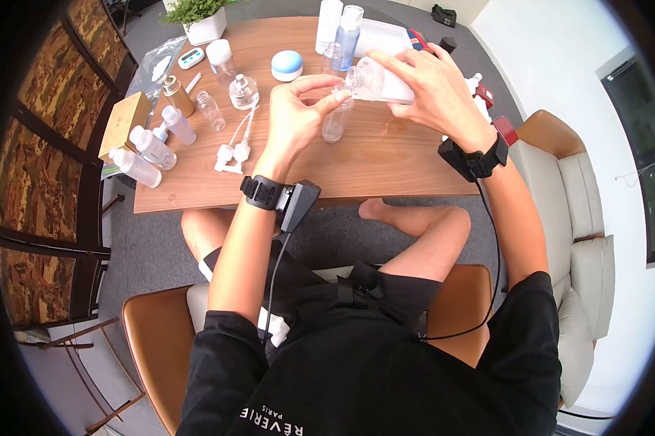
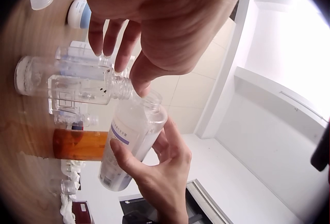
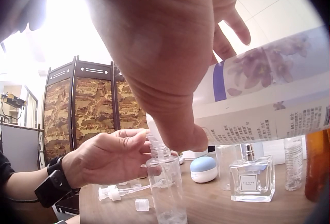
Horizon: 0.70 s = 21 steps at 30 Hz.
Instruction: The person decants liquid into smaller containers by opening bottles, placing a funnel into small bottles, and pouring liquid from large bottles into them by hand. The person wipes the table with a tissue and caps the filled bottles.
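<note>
A clear bottle stands upright on the table. My left hand pinches around its neck with thumb and fingertips. Above it, my right hand grips a larger translucent bottle, which has a floral label and is tilted with its uncapped mouth at the clear bottle's neck. Whether the two mouths touch cannot be told. Whitish contents show inside the larger bottle.
White pump heads, a perfume bottle and a blue-topped jar are left of and beyond my left hand. Several pale bottles stand at the table's left beside a wooden box. A white tray lies at the back.
</note>
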Each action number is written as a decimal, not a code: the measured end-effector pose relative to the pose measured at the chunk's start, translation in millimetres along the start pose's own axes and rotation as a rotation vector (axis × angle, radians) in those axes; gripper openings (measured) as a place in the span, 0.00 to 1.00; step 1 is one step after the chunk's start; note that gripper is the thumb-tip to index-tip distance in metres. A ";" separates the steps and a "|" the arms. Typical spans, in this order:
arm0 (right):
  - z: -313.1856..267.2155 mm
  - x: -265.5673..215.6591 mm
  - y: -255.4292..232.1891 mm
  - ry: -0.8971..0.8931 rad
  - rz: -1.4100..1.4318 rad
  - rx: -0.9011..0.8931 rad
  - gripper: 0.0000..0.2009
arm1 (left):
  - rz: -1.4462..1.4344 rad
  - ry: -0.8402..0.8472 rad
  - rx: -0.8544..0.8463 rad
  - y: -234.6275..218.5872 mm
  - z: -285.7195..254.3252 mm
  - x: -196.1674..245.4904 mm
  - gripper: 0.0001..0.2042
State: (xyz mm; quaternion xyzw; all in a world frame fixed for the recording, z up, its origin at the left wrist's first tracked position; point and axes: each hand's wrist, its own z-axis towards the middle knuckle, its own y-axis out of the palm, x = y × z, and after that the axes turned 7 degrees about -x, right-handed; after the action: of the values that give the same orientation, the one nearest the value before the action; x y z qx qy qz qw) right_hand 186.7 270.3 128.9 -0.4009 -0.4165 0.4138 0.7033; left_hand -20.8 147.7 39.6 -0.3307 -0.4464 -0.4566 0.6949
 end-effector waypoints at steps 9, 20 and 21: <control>0.3 -0.7 0.8 0.012 0.006 -0.007 0.39 | -0.030 0.009 0.003 0.4 0.5 -1.5 0.13; 0.8 -2.2 -0.2 0.021 0.020 -0.008 0.38 | -0.034 -0.012 0.013 0.8 -0.8 -1.7 0.14; 0.9 -1.8 0.1 0.019 0.024 -0.009 0.38 | -0.038 -0.004 0.012 0.6 -1.0 -1.7 0.14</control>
State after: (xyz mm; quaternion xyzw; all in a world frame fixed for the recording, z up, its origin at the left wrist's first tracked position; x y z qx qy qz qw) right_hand 185.3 268.9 128.6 -0.4128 -0.4070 0.4164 0.7004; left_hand -20.2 147.6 37.5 -0.3189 -0.4567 -0.4664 0.6872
